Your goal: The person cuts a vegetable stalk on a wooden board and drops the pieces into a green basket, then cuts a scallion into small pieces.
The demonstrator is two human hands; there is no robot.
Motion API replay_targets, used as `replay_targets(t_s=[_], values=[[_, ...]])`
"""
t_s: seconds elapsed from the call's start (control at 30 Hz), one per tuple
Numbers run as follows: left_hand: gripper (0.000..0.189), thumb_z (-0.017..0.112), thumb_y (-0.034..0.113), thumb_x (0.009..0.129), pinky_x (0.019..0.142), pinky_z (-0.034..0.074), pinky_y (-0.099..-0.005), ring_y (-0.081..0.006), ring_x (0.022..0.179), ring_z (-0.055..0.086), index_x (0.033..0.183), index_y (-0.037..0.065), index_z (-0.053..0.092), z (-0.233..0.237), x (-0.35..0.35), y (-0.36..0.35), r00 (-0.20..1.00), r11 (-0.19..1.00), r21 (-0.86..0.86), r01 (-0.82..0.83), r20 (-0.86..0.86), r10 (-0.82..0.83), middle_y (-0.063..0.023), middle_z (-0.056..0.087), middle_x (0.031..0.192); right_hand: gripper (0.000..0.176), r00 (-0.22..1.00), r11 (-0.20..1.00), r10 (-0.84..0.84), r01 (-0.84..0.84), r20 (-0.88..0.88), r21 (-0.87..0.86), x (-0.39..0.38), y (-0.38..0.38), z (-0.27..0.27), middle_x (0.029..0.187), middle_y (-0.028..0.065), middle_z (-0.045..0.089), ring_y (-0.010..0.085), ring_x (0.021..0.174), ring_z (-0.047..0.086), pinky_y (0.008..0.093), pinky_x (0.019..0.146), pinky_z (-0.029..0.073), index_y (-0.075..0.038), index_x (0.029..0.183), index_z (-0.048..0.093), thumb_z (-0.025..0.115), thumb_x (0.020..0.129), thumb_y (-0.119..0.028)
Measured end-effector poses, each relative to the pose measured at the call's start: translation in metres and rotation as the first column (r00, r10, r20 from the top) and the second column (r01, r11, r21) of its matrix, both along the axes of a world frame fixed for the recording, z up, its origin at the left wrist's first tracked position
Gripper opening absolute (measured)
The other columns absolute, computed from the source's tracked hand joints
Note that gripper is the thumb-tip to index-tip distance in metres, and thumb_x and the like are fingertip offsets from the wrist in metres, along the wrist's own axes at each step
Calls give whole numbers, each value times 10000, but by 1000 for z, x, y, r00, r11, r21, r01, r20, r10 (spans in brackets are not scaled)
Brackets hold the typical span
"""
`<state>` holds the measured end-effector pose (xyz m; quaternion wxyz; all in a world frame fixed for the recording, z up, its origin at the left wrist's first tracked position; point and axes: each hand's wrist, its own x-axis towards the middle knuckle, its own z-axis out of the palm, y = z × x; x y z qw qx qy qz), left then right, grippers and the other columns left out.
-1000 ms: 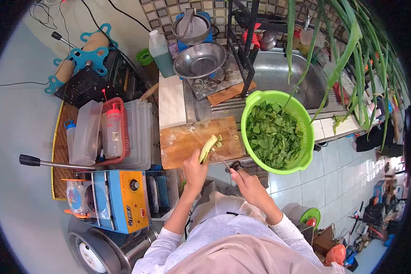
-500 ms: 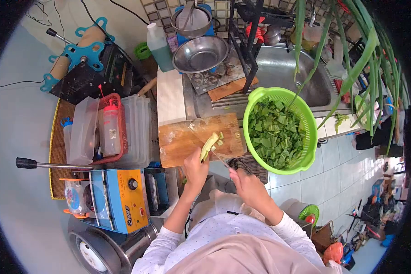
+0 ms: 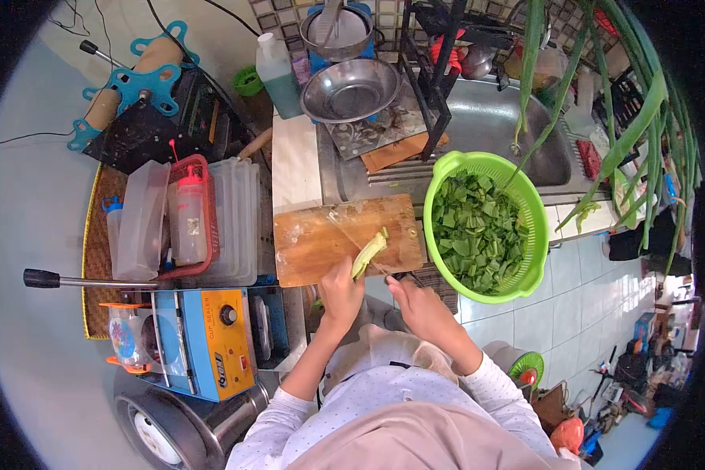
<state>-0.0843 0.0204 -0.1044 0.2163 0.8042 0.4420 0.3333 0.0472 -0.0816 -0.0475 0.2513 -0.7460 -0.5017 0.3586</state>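
My left hand [image 3: 341,296] is closed around the lower end of a pale green vegetable stalk [image 3: 370,252], over the near side of a wooden cutting board [image 3: 309,247]. The stalk tilts up and to the right. In my right hand [image 3: 421,307], at the board's near right edge, is a knife [image 3: 349,236]. Its thin blade points to the far left across the board, passing beside the stalk; fingers hide the handle. To the right, a green plastic colander [image 3: 539,262] holds chopped green leaves [image 3: 478,235].
Beyond the board are a metal bowl [image 3: 351,90], a bottle of green liquid [image 3: 278,78] and a steel sink [image 3: 552,160]. Long green leaves [image 3: 638,117] hang at the upper right. A cup sealer [image 3: 227,337] and a red basket [image 3: 209,251] stand on the left.
The stalk and my left hand have shifted slightly right. Cut bits that lay by the stalk's right side are no longer seen there. My right hand with the knife has moved slightly left.
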Motion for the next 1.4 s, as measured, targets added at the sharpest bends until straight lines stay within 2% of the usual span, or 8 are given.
replay_targets(t_s=[0.27, 0.5, 0.7, 0.77, 0.87, 1.07, 1.33, 1.4], values=[[187, 700, 28, 702, 565, 468, -445, -378, 659, 612, 801, -3, 545, -2, 0, 2, 1000, 1000, 17, -4, -27, 5, -187, 603, 708, 447, 999, 999, -18, 16, -38, -50, -6, 17, 4, 846, 301, 606, 490, 806, 575, 549, 704, 442, 0, 1176, 550, 356, 1002, -364], [197, 720, 65, 718, 578, 463, -452, -397, 664, 605, 787, -21, 556, -2, 3, 3, 997, 991, -110, -72, 14, 74, -213, 598, 706, 427, 1000, 999, -4, 5, 6, -49, 6, -21, -13, 788, 308, 612, 489, 764, 595, 572, 686, 457, 11, 1049, 561, 371, 995, -368], [214, 729, 120, 764, 547, 435, -434, -396, 621, 584, 780, -18, 566, 3, 1, 11, 987, 979, -174, -105, 103, 124, -214, 591, 683, 471, 977, 997, -64, 73, -201, 38, 7, -29, 5, 776, 294, 621, 495, 780, 588, 538, 674, 459, 34, 965, 574, 379, 993, -394], [238, 728, 144, 777, 537, 430, -430, -395, 605, 577, 755, -15, 552, 7, 4, 10, 979, 979, -188, -81, 172, 114, -208, 584, 661, 471, 931, 973, -172, 211, -323, 91, 6, -36, 0, 603, 107, 527, 198, 497, 527, 306, 496, 413, -3, 925, 563, 367, 1001, -424], [278, 730, 191, 791, 523, 424, -424, -395, 580, 567, 735, -10, 546, 3, 6, 10, 977, 981, -186, -50, 194, 86, -200, 574, 630, 468, 748, 947, -313, 295, -585, -130, 13, -43, -11, 555, 8, 406, 75, 416, 364, 238, 393, 294, -40, 949, 548, 361, 996, -465], [302, 736, 257, 784, 522, 427, -430, -404, 590, 572, 753, 1, 576, 12, 8, 9, 998, 984, -175, -40, 41, 48, -210, 575, 640, 491, 393, 897, -436, 261, -810, -356, 18, -50, -18, 529, -33, 300, 49, 363, 213, 214, 327, 163, -61, 1040, 487, 292, 995, -509], [305, 753, 275, 757, 542, 439, -444, -411, 623, 585, 774, 4, 613, 1, 5, 13, 999, 986, -168, -11, 42, 18, -218, 580, 654, 548, 347, 931, -352, 38, -869, -362, 24, -52, -25, 536, -46, 297, 46, 367, 208, 210, 331, 170, -66, 1052, 506, 283, 980, -561], [257, 771, 199, 744, 549, 440, -388, -331, 575, 590, 909, 19, 691, -7, 3, 15, 997, 991, -130, -23, -71, 13, -189, 621, 695, 566, 378, 934, -338, 24, -862, -355, 27, -50, -24, 550, -48, 305, 46, 382, 222, 212, 342, 181, -62, 1043, 517, 300, 972, -580]])
